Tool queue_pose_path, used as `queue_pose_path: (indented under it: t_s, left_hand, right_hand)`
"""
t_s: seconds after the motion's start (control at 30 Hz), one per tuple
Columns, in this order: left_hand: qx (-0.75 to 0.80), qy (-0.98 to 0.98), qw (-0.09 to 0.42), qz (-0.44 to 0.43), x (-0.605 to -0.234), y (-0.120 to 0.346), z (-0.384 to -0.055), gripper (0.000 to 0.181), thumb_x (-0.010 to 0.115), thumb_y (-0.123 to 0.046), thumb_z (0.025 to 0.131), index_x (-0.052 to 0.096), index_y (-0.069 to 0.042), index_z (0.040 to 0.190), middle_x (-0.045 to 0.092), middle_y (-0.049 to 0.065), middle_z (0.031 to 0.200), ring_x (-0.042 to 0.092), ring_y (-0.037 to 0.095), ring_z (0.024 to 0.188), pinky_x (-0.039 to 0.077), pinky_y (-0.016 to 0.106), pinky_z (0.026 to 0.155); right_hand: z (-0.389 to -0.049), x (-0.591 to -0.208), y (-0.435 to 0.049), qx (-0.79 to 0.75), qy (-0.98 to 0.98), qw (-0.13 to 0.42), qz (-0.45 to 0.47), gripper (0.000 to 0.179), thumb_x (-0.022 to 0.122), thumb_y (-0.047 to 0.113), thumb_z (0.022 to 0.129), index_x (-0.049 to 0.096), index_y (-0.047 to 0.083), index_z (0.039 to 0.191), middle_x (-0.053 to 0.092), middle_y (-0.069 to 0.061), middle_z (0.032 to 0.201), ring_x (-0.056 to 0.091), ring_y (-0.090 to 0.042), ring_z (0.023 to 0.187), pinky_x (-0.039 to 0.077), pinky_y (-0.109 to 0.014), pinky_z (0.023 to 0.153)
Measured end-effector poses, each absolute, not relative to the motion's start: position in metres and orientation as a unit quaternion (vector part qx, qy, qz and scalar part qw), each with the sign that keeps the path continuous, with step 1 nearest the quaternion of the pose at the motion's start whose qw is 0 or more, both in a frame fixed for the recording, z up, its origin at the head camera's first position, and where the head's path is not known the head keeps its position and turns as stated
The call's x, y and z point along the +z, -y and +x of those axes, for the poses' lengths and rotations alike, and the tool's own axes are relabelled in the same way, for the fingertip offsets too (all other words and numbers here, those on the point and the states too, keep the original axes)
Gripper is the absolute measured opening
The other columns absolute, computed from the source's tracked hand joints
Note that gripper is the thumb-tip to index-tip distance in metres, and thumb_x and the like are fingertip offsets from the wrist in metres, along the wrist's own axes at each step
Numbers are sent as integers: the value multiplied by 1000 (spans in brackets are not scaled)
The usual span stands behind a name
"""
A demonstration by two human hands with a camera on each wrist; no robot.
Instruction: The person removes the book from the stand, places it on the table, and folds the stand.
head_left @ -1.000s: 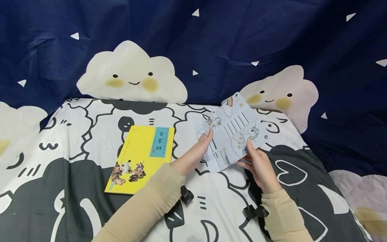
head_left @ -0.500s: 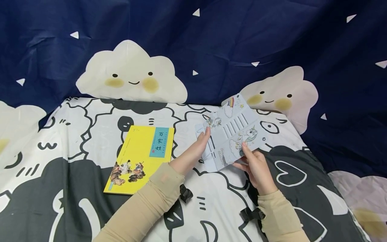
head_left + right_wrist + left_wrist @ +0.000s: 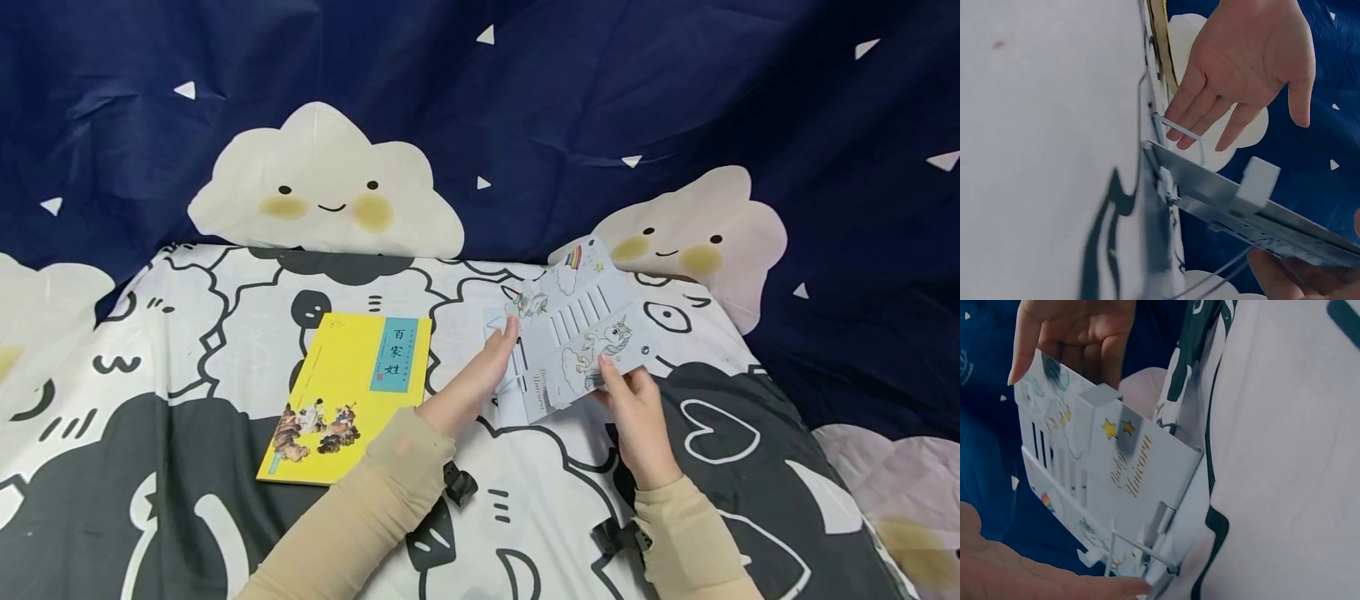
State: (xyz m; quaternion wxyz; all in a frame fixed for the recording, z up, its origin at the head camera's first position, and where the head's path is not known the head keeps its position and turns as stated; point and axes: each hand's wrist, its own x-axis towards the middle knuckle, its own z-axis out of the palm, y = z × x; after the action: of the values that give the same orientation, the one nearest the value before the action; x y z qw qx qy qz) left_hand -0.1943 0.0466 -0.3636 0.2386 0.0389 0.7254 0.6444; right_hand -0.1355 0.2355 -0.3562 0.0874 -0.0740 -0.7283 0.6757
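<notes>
A white metal book stand (image 3: 536, 354) printed with unicorns, clouds and a rainbow is held tilted above the bed. My right hand (image 3: 637, 421) grips its lower right edge, thumb on the printed face. At the stand's left side, my left hand (image 3: 480, 367) has straight fingers. In the right wrist view, the left hand's (image 3: 1247, 69) fingertips are beside a thin wire leg (image 3: 1182, 128), and contact is hard to tell. A small white block (image 3: 1259, 181) sticks out from the plate. The left wrist view shows gold lettering and stars on the stand (image 3: 1166, 462).
A yellow book (image 3: 345, 375) with a blue title panel lies flat on the patterned bedsheet (image 3: 525, 500), left of the stand. Behind the bed hangs a dark blue cloth (image 3: 525, 100) with smiling clouds and small white triangles.
The stand has turned slightly and its lower corner has shifted a little left. My right hand has moved slightly left and changed its hold, while the left hand has drifted a little left.
</notes>
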Motion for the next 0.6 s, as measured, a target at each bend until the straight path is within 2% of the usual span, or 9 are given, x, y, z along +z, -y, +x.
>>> queue_pose_path:
  t_s: [0.1, 0.2, 0.37, 0.47, 0.53, 0.6]
  left_hand:
    - [639, -735, 216, 66, -360, -48, -191, 87, 11, -70, 98, 3, -10, 160, 4, 11, 168, 1, 33, 155, 2, 61, 122]
    - [628, -747, 194, 105, -355, -51, -185, 84, 12, -66, 100, 3, -8, 160, 6, 14, 167, 4, 33, 155, 5, 59, 123]
    - [606, -757, 181, 162, -352, -57, -175, 86, 16, -69, 99, 2, -11, 160, 7, 11, 168, 6, 29, 155, 8, 54, 124]
    - [603, -757, 177, 180, -352, -59, -171, 91, 18, -74, 96, 2, -12, 161, 7, 10, 168, 6, 27, 155, 9, 53, 124]
    - [604, -756, 168, 186, -352, -60, -169, 93, 18, -76, 95, 3, -12, 161, 8, 10, 167, 7, 27, 155, 9, 52, 125]
    - [608, -755, 157, 190, -351, -60, -169, 95, 19, -78, 93, 4, -13, 161, 9, 10, 167, 8, 27, 154, 10, 51, 125]
  right_hand:
    - [-133, -352, -235, 675, 720, 145, -66, 41, 51, 25, 104, 49, -1, 136, 62, 7, 109, 61, -3, 100, 52, -16, 88]
    - [-132, -349, -233, 675, 716, 171, -54, 41, 49, 25, 105, 51, -2, 136, 61, 3, 113, 62, -6, 103, 51, -17, 92]
    - [-132, -345, -230, 681, 711, 173, -40, 45, 43, 34, 106, 56, -3, 128, 57, -2, 128, 56, -8, 118, 45, -30, 109]
    - [-132, -341, -226, 680, 716, 161, -8, 55, 36, 40, 107, 53, -3, 135, 54, -5, 138, 51, -8, 128, 35, -40, 118]
    - [-132, -339, -223, 677, 720, 151, 18, 60, 32, 43, 107, 47, -2, 144, 51, -6, 143, 48, -7, 131, 33, -41, 119]
    - [-132, -338, -220, 675, 722, 142, 46, 63, 28, 44, 107, 41, -2, 148, 49, -7, 147, 46, -7, 133, 34, -35, 118]
